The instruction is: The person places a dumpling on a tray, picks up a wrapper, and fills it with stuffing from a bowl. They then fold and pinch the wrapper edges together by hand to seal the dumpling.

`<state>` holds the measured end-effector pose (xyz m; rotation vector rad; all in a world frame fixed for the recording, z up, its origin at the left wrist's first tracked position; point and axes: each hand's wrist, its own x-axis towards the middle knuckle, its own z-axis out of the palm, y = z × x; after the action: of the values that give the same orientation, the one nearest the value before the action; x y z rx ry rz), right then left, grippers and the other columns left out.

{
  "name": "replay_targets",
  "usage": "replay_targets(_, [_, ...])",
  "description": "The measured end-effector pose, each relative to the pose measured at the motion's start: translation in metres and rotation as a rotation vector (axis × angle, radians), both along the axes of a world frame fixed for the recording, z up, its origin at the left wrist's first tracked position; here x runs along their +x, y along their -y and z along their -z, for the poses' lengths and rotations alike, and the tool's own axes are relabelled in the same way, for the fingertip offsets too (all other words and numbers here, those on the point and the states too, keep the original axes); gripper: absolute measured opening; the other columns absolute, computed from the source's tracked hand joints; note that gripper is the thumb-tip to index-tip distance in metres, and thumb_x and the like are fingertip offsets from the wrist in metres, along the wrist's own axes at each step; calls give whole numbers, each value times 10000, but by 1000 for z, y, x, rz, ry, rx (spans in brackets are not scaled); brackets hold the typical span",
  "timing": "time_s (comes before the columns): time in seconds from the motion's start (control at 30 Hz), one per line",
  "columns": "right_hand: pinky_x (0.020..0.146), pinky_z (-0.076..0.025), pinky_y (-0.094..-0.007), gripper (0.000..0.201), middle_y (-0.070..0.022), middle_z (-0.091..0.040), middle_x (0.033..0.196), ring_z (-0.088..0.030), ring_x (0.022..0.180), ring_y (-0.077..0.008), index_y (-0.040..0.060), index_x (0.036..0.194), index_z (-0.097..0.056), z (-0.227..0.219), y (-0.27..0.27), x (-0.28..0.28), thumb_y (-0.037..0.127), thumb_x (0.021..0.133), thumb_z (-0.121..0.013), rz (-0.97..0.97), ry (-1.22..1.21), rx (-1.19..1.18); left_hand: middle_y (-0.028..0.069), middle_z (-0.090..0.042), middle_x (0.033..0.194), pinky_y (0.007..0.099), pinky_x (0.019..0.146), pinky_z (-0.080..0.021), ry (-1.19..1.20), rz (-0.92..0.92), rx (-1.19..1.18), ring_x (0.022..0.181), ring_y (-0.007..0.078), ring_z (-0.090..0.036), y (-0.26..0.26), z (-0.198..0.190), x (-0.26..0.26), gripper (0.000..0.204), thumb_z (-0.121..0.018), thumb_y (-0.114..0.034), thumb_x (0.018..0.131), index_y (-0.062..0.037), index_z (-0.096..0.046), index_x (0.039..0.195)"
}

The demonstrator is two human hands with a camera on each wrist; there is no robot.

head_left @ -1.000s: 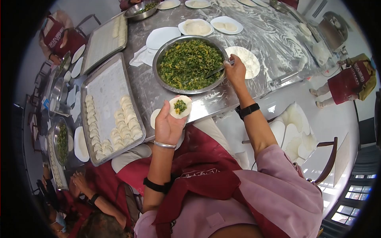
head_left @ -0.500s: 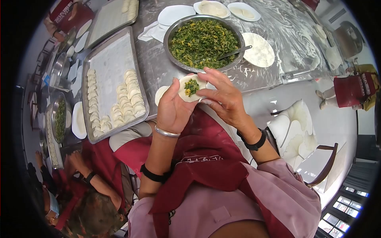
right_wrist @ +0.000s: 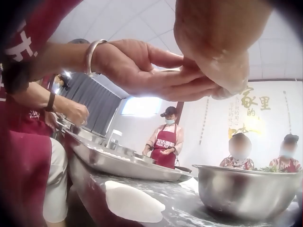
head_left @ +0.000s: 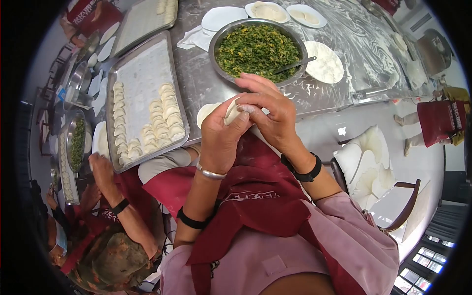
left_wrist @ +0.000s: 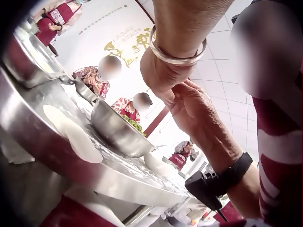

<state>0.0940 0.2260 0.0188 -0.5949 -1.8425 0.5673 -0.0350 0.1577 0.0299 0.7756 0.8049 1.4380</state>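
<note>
A dumpling (head_left: 232, 113), its pale wrapper folded over, is between my two hands just in front of the table edge. Its filling is hidden by the fingers. My left hand (head_left: 221, 145) cradles it from the left, thumb along its near side. From the right, my right hand (head_left: 276, 118) pinches the wrapper's edge with floury fingertips, the other fingers raised. Behind the hands stands a steel bowl (right_wrist: 236, 194) of chopped green and yellow filling (head_left: 258, 49), a spoon (head_left: 297, 64) leaning in it. Flat wrappers (head_left: 205, 113) lie at the table edge beside my left hand.
A metal tray (head_left: 142, 64) on the left holds rows of folded dumplings (head_left: 169, 118). A plate of flour (head_left: 324, 64) is right of the bowl, with white plates (head_left: 223, 18) behind it. Another person's arm (head_left: 125, 211) is at lower left, a chair (head_left: 364, 162) at right.
My right hand has left the spoon in the bowl and joined my left hand. The wrapper, open and flat with filling on it earlier, is now folded over between both hands.
</note>
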Motion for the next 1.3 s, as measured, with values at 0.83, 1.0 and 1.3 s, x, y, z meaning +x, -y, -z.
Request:
replay_targets(0.83, [923, -502, -347, 188, -177, -685, 1145, -652, 1075, -288, -7, 981, -710, 1, 37, -34, 27, 796, -712, 147, -205, -409, 168, -618, 1200, 257, 881, -556, -111, -462, 114, 1025, 165, -637, 8, 19, -4, 383, -563, -37, 970, 114, -495, 1316])
replay_targets(1.0, [920, -506, -372, 146, -169, -696, 1114, -647, 1081, -307, -5, 929, -710, 6, 31, -34, 20, 786, -717, 93, -276, -384, 171, -616, 1210, 258, 891, -555, -129, -439, 126, 1044, 171, -637, 8, 17, -2, 370, -562, -24, 967, 113, -506, 1307])
replay_targets(1.3, [1020, -447, -369, 249, -172, -661, 1216, -586, 1215, -297, 1, 1034, -714, 4, 24, -22, 36, 787, -726, 26, -184, -452, 193, -617, 1210, 272, 908, -556, -137, -397, 99, 1064, 202, -645, 12, 18, -6, 371, -554, -23, 969, 113, -499, 1309])
